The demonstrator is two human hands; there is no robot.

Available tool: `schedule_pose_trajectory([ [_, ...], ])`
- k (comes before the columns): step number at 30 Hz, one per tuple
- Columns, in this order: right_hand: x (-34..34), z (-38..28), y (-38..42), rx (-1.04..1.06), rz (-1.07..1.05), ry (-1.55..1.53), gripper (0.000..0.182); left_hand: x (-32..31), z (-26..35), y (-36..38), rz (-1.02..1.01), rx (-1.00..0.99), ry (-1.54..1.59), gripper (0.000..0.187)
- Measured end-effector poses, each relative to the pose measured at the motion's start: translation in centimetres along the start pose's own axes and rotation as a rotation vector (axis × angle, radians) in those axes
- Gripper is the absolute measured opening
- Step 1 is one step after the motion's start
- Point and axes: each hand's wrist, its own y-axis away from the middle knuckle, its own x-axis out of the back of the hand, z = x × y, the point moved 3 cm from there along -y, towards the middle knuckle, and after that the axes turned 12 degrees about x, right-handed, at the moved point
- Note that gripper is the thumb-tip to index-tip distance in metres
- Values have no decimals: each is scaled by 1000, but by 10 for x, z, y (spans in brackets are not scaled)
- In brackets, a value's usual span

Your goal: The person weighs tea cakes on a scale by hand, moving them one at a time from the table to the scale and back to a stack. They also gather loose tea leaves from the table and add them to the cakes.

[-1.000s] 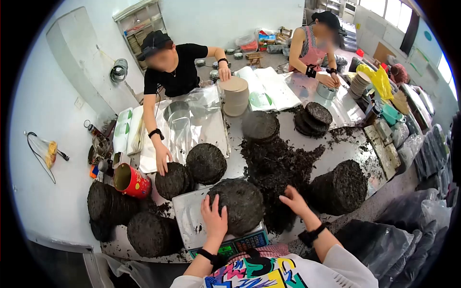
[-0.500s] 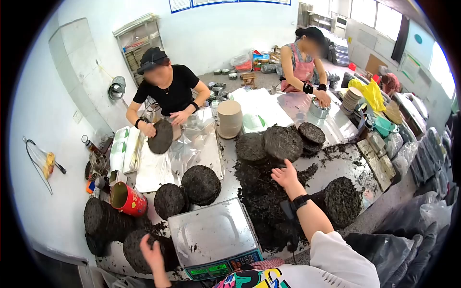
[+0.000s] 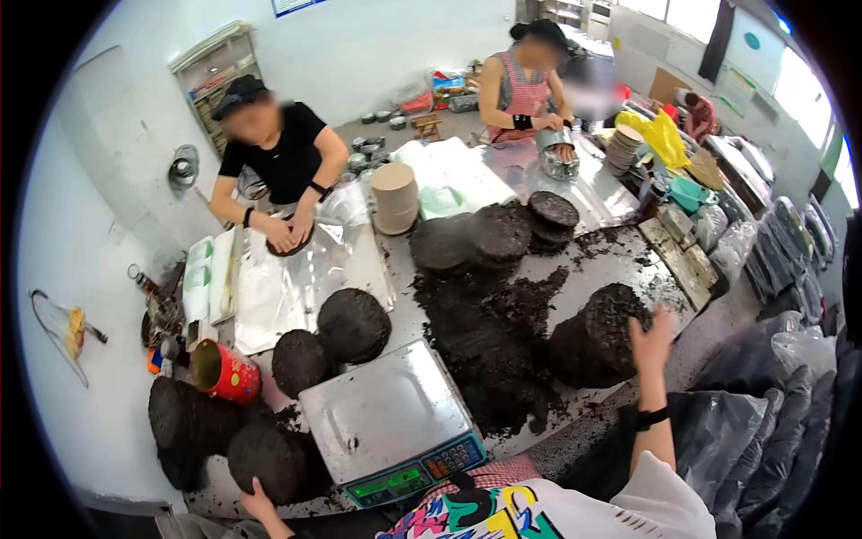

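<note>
My left hand, fingers apart, is at the lower edge of a round dark cake at the front left. At the right, my right hand has its fingers spread beside a stack of dark round cakes; whether it touches them is unclear. Between my hands lies a scale with a bare metal plate and a lit green display. Loose dark crumbly material is heaped beyond it. Two more round cakes lie behind the scale.
Across the table, one co-worker presses a dark disc on clear film; another handles a metal tin. A red can stands left. Pale round discs are stacked at the back. Black bags lie right.
My right hand has moved right, from the middle heap to the right stack. My left hand has moved down to the cake's edge. The left co-worker's disc now lies flat. The view has shifted.
</note>
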Motion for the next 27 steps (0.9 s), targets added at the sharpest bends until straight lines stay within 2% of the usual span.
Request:
schedule_pose_trajectory([
  [1,-5,28,9,-108,-96,53,59,-6,-8,-10,104,-108,-57,63],
  [2,-27,56,21,-175,-196,-275,68,-12,-17,-17,187,-279,57,63],
  [3,-50,86,34,-292,-284,-581,76,-8,-12,-6,399,-306,-80,61],
  [4,-74,114,49,-320,-302,-555,74,-12,-17,-12,390,-344,-8,58],
  [5,-58,90,46,-224,-225,-469,71,-1,-5,1,292,-285,86,60],
  [6,-64,96,48,-185,-186,-466,68,1,-7,-2,255,-238,98,61],
  [7,-82,117,53,-169,-188,-343,65,17,9,16,255,-284,210,61],
  [8,-51,76,41,-193,-271,-195,63,30,17,23,136,-243,366,56],
  [9,-48,75,38,-97,-220,-140,61,24,10,13,-107,-15,788,53],
  [10,-44,79,32,-121,-242,-121,62,37,25,35,-20,406,862,54],
  [12,-38,83,28,-124,60,-126,59,41,26,42,-268,390,1240,58],
  [15,-43,105,18,-313,123,-734,58,2,45,66,-586,99,1297,44],
  [16,-38,82,13,-432,197,-933,52,-20,58,86,-704,39,1286,38],
  [17,-23,39,10,-655,103,-1297,46,-41,72,112,-817,48,1223,36],
  [18,-20,7,9,-660,-62,-1443,41,-69,80,132,-892,2,1128,40],
  [21,14,-140,28,-150,-385,-1297,28,-135,102,185,-832,-194,753,59],
  [22,6,-170,48,-213,-354,-1379,29,-109,124,213,-742,-277,528,60],
  [24,-10,-206,78,-149,-329,-1545,30,-118,118,207,-653,-449,587,57],
  [26,-13,-221,96,-95,-316,-1537,30,-74,119,179,-188,-721,498,48],
  [27,-15,-220,104,3,-242,-1466,28,-63,110,157,-181,-633,573,44],
])
